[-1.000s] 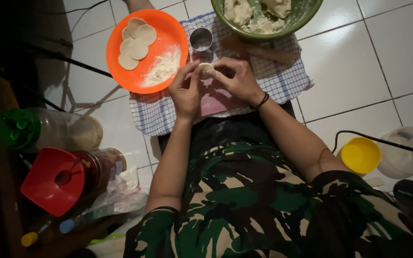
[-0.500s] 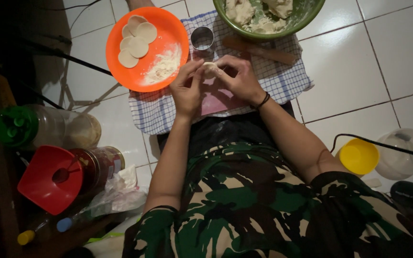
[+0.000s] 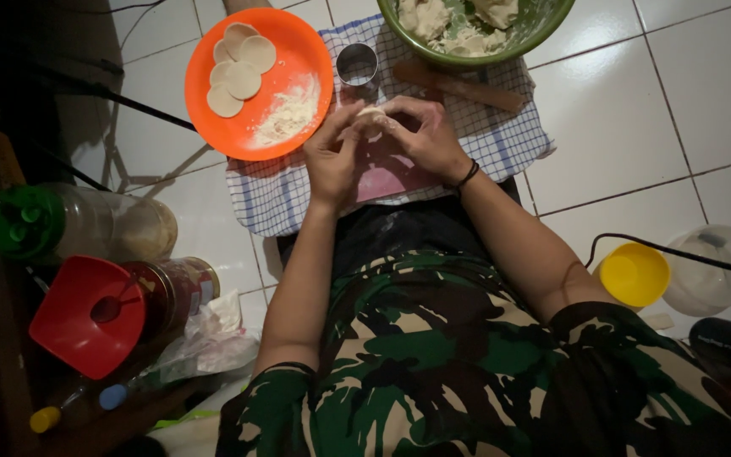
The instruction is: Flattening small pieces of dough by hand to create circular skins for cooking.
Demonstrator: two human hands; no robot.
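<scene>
Both hands are pinching one small piece of dough [image 3: 371, 118]. The left hand [image 3: 332, 156] grips it from the left side, and the right hand [image 3: 425, 135] grips it from the right side, fingers curled around it. The dough sits between the fingertips, above a checked cloth [image 3: 501, 140] spread on the white tile floor [image 3: 687, 93].

Just to the left, an orange plate [image 3: 298, 51] has four flat dough rounds [image 3: 239, 68] and a heap of flour [image 3: 291, 114]. Those rounds look cut out but not yet folded. A green bowl [image 3: 543, 30] at the far side has more lumpy dough, so I think plenty is left to do. A metal ring cutter [image 3: 356, 63] and a wooden rolling pin [image 3: 458, 85] lie on the cloth, far from the person.
</scene>
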